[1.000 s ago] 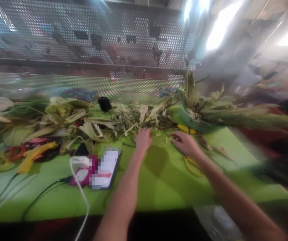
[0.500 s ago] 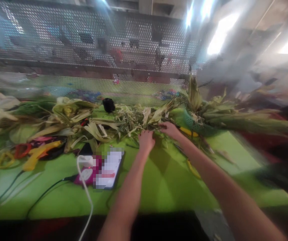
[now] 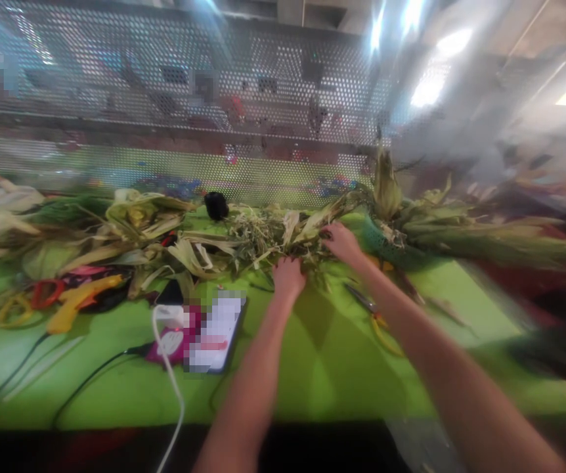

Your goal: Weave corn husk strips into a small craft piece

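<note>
My left hand (image 3: 289, 277) rests on the near edge of a heap of dried plant scraps (image 3: 253, 231). Its fingers curl down into the bits, so whatever they grip is hidden. Farther right and a little deeper, my right hand (image 3: 342, 243) pinches at dry strands beside a pale corn husk (image 3: 307, 226). Yellow-handled scissors (image 3: 385, 336) lie next to my right forearm, partly covered by it. More dried husks (image 3: 192, 255) spread over the table to the left of my hands.
A phone (image 3: 217, 335), a magenta power block (image 3: 169, 348) with a white plug, and cords lie at left. Beyond are a yellow glue gun (image 3: 79, 299) and scissor handles (image 3: 14, 310). A teal basket (image 3: 374, 236) and husk bundles (image 3: 490, 233) stand right. A perforated metal panel (image 3: 263, 98) rises behind.
My right hand has moved slightly up and right, away from my left, with its fingers more bent. More of the scissors beside the right forearm shows. My left hand stays in place.
</note>
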The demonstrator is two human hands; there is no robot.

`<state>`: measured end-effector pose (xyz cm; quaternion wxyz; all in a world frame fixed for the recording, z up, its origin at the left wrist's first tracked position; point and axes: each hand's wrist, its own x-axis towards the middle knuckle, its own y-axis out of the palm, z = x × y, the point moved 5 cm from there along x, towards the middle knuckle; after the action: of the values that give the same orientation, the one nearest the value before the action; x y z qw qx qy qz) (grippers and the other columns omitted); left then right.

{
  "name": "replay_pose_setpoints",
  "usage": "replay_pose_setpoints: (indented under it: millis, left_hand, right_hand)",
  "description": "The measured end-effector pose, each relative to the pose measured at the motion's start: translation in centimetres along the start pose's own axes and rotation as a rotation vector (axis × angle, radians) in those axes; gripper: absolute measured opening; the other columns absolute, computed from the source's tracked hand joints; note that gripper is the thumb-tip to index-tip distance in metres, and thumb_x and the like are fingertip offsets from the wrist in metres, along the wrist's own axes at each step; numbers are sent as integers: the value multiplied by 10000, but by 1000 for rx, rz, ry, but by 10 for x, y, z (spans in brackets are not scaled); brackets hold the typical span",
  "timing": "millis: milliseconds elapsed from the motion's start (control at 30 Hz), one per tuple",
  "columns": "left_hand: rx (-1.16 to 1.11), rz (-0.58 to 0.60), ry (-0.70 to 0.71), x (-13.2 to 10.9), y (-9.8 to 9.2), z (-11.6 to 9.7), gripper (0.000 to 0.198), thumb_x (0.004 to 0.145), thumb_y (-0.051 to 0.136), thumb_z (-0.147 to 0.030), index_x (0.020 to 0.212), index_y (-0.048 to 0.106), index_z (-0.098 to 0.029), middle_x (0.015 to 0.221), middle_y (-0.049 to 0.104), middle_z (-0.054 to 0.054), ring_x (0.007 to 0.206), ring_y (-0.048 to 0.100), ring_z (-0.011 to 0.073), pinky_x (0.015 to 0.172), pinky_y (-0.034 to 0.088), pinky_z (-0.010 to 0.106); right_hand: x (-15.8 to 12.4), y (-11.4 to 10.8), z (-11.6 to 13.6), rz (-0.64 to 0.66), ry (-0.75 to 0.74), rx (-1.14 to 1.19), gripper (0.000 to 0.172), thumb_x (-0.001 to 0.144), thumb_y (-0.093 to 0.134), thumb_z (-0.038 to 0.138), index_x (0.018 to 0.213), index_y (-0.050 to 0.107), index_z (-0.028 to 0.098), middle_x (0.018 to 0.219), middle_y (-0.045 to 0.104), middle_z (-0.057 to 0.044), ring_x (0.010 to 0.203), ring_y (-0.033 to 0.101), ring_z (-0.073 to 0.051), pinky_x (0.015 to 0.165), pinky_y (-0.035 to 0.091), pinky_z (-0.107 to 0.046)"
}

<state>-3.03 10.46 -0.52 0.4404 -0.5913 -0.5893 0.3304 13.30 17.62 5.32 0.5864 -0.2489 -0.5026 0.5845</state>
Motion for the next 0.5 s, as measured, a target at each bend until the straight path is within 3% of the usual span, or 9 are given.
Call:
replay_pose_setpoints:
  millis: [133,267,367,500]
  left_hand:
    - [15,-2,1,-1,-1,-1,394,822,581,-313,1207,616,-235,1245,615,124,1213,480,308,1010,380,494]
    - [7,-20,-10,-1,-3,-1,346,866,517,-329,1181,634,-246,1221,632,116,1186,504,293,987,396,471]
    - [-20,-66,-26,0,-8,-1,334,919,414,-359,1104,664,-236,1172,661,112,1149,531,285,967,400,464]
    - [-58,-96,-115,1,-16,4,377,939,361,-416,991,673,-210,1106,689,123,1101,568,277,937,407,430]
  right_hand:
    - [9,11,-10,-55,116,-126,479,759,594,175,1237,604,202,1178,643,-107,958,637,-225,795,495,-288]
    - [13,18,-15,-19,133,-139,403,698,633,149,1095,681,195,1029,704,-90,913,646,-234,779,486,-284]
    - [12,11,-12,-58,116,-142,311,730,586,150,1009,712,207,1019,702,-75,925,633,-232,784,476,-289]
    - [7,-9,-4,-138,76,-146,343,737,524,109,1016,705,194,1044,677,-73,982,593,-233,822,459,-298]
